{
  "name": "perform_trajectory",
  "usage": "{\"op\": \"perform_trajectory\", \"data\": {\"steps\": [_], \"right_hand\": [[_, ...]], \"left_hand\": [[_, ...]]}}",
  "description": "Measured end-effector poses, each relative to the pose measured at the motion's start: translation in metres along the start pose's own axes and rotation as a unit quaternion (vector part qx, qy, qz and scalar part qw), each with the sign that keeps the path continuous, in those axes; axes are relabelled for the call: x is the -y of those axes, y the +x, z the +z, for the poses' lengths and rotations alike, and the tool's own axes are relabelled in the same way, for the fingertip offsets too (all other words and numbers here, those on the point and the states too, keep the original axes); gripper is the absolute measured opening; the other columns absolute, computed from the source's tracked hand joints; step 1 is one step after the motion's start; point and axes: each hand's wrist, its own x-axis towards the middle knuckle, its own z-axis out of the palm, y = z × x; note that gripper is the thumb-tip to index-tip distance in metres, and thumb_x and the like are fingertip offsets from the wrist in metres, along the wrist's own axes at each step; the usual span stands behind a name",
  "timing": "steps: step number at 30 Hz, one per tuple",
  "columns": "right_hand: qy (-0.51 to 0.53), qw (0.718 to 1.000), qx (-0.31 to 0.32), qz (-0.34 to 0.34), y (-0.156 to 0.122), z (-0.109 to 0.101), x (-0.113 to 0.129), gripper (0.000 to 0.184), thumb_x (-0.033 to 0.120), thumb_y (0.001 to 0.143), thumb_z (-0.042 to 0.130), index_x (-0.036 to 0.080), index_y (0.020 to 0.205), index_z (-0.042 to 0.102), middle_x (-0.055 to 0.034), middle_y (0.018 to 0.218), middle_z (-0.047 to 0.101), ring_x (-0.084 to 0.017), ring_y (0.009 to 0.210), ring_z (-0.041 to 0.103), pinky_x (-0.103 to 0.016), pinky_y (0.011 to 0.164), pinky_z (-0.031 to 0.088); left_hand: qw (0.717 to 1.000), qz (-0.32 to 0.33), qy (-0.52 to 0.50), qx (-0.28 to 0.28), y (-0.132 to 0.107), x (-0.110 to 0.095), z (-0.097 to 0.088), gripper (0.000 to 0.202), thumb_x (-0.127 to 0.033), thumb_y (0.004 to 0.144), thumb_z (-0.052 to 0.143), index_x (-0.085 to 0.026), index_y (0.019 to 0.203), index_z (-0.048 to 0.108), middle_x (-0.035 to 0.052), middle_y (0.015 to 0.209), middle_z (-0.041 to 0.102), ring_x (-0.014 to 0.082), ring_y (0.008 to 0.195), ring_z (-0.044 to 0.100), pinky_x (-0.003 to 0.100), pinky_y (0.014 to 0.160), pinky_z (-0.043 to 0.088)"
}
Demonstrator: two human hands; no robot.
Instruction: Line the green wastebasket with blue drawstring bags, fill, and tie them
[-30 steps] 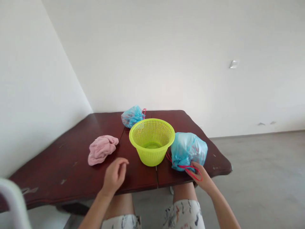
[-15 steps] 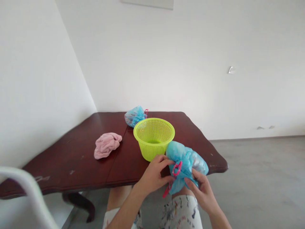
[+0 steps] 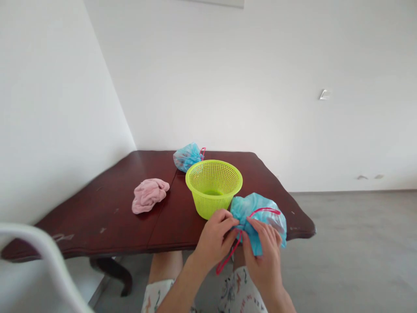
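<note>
A blue plastic drawstring bag (image 3: pixel 257 215), stuffed with something hard to make out, is held at the front edge of the table. My left hand (image 3: pixel 215 239) and my right hand (image 3: pixel 261 252) both grip its gathered neck. Its red drawstring (image 3: pixel 228 254) loops over the bag and hangs below my hands. A lime-green plastic mesh basket (image 3: pixel 213 187) stands just behind my left hand, apart from it. Beyond the basket lies a second blue bag (image 3: pixel 187 157) with a red string. A crumpled pink cloth (image 3: pixel 149 195) lies left of the basket.
The dark red wooden table (image 3: pixel 97 217) has a centre seam and scuffed patches, and stands in a white wall corner. A white chair back (image 3: pixel 42 248) intrudes at lower left. Grey floor (image 3: pixel 352 243) lies to the right, and my knees are below the table edge.
My hands have turned the bag and drawn closer together on its neck. The red drawstring now stretches across the bag's top. The view has shifted slightly; the basket, cloth and far bag stay put.
</note>
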Motion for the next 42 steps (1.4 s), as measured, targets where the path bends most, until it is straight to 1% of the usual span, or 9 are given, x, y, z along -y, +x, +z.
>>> {"op": "perform_trajectory", "data": {"steps": [4,10,17,22,26,30,32,36,42], "right_hand": [[0.077,0.995,0.008,0.056,0.007,0.006,-0.014,0.014,0.033,0.117,0.073,0.029,0.116,0.086,-0.0056,0.109,0.087,-0.030,0.101,0.082,-0.047,0.096,0.060],[0.142,0.983,-0.013,0.119,-0.001,0.006,-0.027,0.019,0.035,0.117,0.074,0.029,0.120,0.092,-0.0066,0.111,0.089,-0.029,0.102,0.084,-0.042,0.093,0.066],[0.163,0.929,-0.189,0.272,-0.003,0.016,-0.035,0.037,0.057,0.106,0.088,0.021,0.114,0.087,-0.0115,0.113,0.088,-0.032,0.106,0.083,-0.047,0.103,0.063],[0.258,0.890,-0.172,0.333,0.006,0.015,-0.035,0.033,0.057,0.107,0.085,0.025,0.114,0.081,-0.0066,0.110,0.086,-0.026,0.103,0.080,-0.038,0.095,0.061],[0.387,0.883,0.011,0.264,0.005,0.014,-0.024,0.021,0.047,0.114,0.075,0.028,0.124,0.078,-0.0096,0.125,0.089,-0.030,0.114,0.085,-0.041,0.099,0.067],[0.352,0.907,0.149,0.178,0.005,0.024,-0.008,0.032,0.033,0.114,0.078,0.032,0.145,0.074,-0.0110,0.143,0.086,-0.030,0.131,0.084,-0.043,0.112,0.069],[0.312,0.926,0.157,0.144,0.006,0.032,-0.006,0.032,0.027,0.113,0.077,0.032,0.145,0.076,-0.0092,0.138,0.086,-0.027,0.127,0.084,-0.040,0.113,0.068],[0.292,0.939,0.128,0.133,0.006,0.039,-0.011,0.013,0.026,0.115,0.072,0.029,0.122,0.083,-0.0058,0.116,0.087,-0.023,0.109,0.085,-0.033,0.102,0.068],[0.348,0.875,0.012,0.335,0.010,0.027,-0.026,0.024,0.048,0.108,0.087,0.028,0.119,0.079,0.0024,0.081,0.070,-0.015,0.060,0.060,-0.022,0.053,0.052]], "left_hand": [[1.000,-0.021,-0.002,-0.006,-0.003,0.008,-0.004,0.020,-0.037,0.121,0.067,-0.036,0.125,0.087,0.0095,0.111,0.076,0.0289,0.106,0.075,0.045,0.088,0.060],[0.992,-0.088,-0.071,-0.051,-0.014,0.026,-0.010,0.028,-0.046,0.122,0.065,-0.034,0.116,0.090,0.0089,0.107,0.075,0.0262,0.099,0.072,0.041,0.087,0.058],[0.943,-0.158,-0.250,-0.153,-0.020,0.039,-0.004,0.046,-0.056,0.118,0.073,-0.020,0.089,0.074,0.0039,0.093,0.063,0.0202,0.089,0.061,0.030,0.082,0.049],[0.944,-0.109,-0.287,-0.117,-0.031,0.035,-0.008,0.041,-0.056,0.120,0.068,-0.021,0.099,0.075,0.0076,0.109,0.067,0.0230,0.102,0.064,0.033,0.093,0.051],[0.954,-0.106,-0.276,-0.044,-0.031,0.028,-0.018,0.059,-0.076,0.115,0.066,-0.021,0.094,0.070,0.0086,0.108,0.068,0.0244,0.100,0.064,0.035,0.091,0.050],[0.957,-0.173,-0.222,0.067,-0.028,0.025,-0.017,0.031,-0.049,0.106,0.087,-0.021,0.102,0.074,0.0057,0.109,0.070,0.0199,0.091,0.064,0.030,0.078,0.048],[0.949,-0.212,-0.223,0.060,-0.028,0.027,-0.011,0.018,-0.036,0.106,0.083,-0.022,0.112,0.075,0.0047,0.109,0.071,0.0193,0.091,0.066,0.029,0.079,0.051],[0.945,-0.252,-0.204,0.043,-0.027,0.031,-0.005,0.029,-0.027,0.102,0.082,-0.023,0.129,0.074,-0.0009,0.099,0.067,0.0188,0.090,0.065,0.030,0.082,0.050],[0.948,-0.271,-0.077,0.151,-0.021,0.036,-0.015,0.012,-0.028,0.111,0.070,-0.021,0.108,0.080,-0.0074,0.073,0.045,0.0152,0.070,0.045,0.030,0.068,0.032]]}}
